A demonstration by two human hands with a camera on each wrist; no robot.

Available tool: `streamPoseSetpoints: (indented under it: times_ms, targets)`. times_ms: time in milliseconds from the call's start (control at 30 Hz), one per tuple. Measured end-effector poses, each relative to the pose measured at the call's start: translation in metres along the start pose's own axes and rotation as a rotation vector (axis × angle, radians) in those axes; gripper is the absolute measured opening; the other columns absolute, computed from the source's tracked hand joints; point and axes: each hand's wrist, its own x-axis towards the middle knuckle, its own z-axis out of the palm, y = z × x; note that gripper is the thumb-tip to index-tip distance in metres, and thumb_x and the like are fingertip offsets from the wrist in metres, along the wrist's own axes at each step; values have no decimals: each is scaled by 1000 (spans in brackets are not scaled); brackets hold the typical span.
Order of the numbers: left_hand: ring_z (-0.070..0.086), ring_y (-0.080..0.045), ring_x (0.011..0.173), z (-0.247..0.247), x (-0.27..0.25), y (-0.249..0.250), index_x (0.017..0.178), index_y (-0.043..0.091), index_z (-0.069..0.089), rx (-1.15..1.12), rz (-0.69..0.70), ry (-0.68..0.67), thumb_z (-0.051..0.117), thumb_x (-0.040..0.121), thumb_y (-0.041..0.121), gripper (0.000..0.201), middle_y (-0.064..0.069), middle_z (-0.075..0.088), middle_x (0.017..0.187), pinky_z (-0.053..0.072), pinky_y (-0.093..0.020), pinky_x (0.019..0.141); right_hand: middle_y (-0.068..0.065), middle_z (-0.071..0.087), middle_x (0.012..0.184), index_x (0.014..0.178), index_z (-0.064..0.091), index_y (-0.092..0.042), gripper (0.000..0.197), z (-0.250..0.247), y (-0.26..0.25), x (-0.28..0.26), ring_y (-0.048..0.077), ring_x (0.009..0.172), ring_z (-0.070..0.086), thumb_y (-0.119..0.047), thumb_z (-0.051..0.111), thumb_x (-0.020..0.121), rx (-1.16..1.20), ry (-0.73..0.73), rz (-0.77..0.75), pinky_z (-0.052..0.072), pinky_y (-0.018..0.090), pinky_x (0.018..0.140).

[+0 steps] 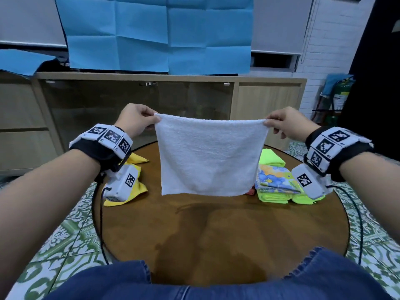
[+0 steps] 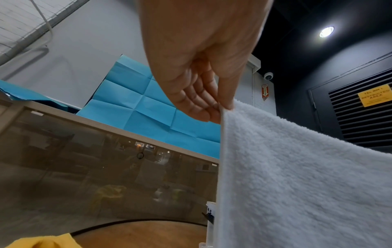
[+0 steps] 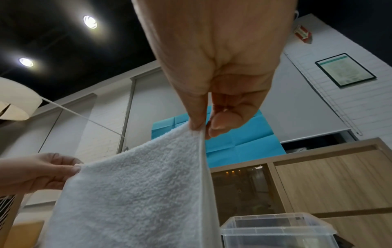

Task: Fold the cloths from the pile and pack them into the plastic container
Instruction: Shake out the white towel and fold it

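Observation:
A white terry cloth (image 1: 207, 156) hangs spread flat in the air above the round wooden table (image 1: 216, 224). My left hand (image 1: 138, 121) pinches its top left corner and my right hand (image 1: 285, 124) pinches its top right corner. The left wrist view shows thumb and fingers of the left hand (image 2: 214, 107) nipping the cloth (image 2: 297, 184) at its corner. In the right wrist view the right hand (image 3: 203, 127) pinches the cloth (image 3: 135, 193) the same way, with the clear plastic container (image 3: 277, 229) below it. In the head view the container is hidden behind the cloth.
Yellow cloths (image 1: 134, 187) lie on the table at the left. Neon green cloths (image 1: 275, 195) and a flowered cloth (image 1: 275, 176) lie at the right. A wooden cabinet with glass doors (image 1: 138, 105) stands behind the table. Patterned green tiles (image 1: 69, 230) surround it.

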Motion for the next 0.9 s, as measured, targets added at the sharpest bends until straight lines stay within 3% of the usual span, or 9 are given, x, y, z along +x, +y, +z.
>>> streamPoseSetpoints:
  times_ms: [100, 200, 333, 433, 500, 633, 733, 833, 900]
  targets:
    - [59, 1, 52, -3, -7, 5, 94, 8, 62, 10, 28, -28, 62, 89, 10, 5, 4, 56, 72, 39, -1, 43, 3, 52, 60, 99, 65, -8, 17, -6, 0, -3, 10, 44, 48, -19, 53, 95, -18, -11, -13, 39, 10, 37]
    - [55, -3, 56, -1, -2, 1, 81, 11, 62, 40, 26, -23, 63, 88, 12, 8, 3, 57, 71, 43, -5, 45, -1, 52, 62, 101, 65, -5, 14, -7, -5, -2, 11, 50, 47, -14, 57, 92, -9, 48, -21, 41, 18, 44]
    - [58, -14, 69, 14, 6, -21, 67, 23, 59, 98, -6, -52, 67, 86, 15, 22, 3, 61, 71, 51, -28, 69, -1, 51, 62, 97, 65, -8, 11, 10, -1, 2, 11, 52, 45, -14, 57, 93, -63, 86, 44, 37, 20, 44]
    - [60, -18, 76, 22, 13, -30, 67, 24, 60, 101, -31, -41, 66, 86, 15, 21, 4, 61, 70, 53, -35, 78, 7, 57, 76, 96, 65, -5, 13, 21, 1, 5, 11, 56, 47, -13, 55, 93, -37, 132, 67, 36, 18, 44]
    - [62, -17, 74, 22, 20, -25, 69, 24, 60, 64, -14, -20, 65, 86, 13, 21, 2, 62, 71, 56, -33, 75, 6, 57, 73, 93, 65, -5, 13, 18, 0, 8, 14, 58, 50, -14, 56, 92, 19, 187, 63, 35, 18, 47]
    - [60, 1, 51, 12, 21, -8, 75, 15, 61, -9, 53, -47, 63, 87, 6, 15, 0, 61, 70, 46, -5, 47, -7, 53, 54, 87, 64, -10, 7, 3, -1, 2, 7, 49, 49, -15, 59, 91, -19, 122, 15, 36, 16, 48]
    - [55, 2, 45, 1, 9, -16, 77, 16, 63, 225, 88, -354, 64, 85, 3, 15, -2, 62, 67, 43, -7, 48, -15, 50, 34, 81, 60, -12, 9, 5, 6, -13, -2, 37, 48, -9, 60, 90, -101, -182, -20, 32, 7, 42]
    - [56, -2, 47, 4, -9, -42, 84, 15, 64, 347, -45, -779, 63, 86, 2, 13, 0, 63, 60, 47, -16, 53, -11, 52, 47, 77, 62, -14, 12, 21, 23, -28, 0, 39, 41, -11, 62, 89, -128, -489, -7, 32, 10, 43]
    - [59, -3, 51, 16, -19, -59, 89, 13, 63, 380, -122, -907, 61, 89, 3, 11, -3, 64, 64, 50, -21, 57, -3, 49, 55, 73, 61, -17, 17, 36, 31, -34, 0, 36, 37, -12, 62, 89, -171, -626, -7, 31, 13, 42]
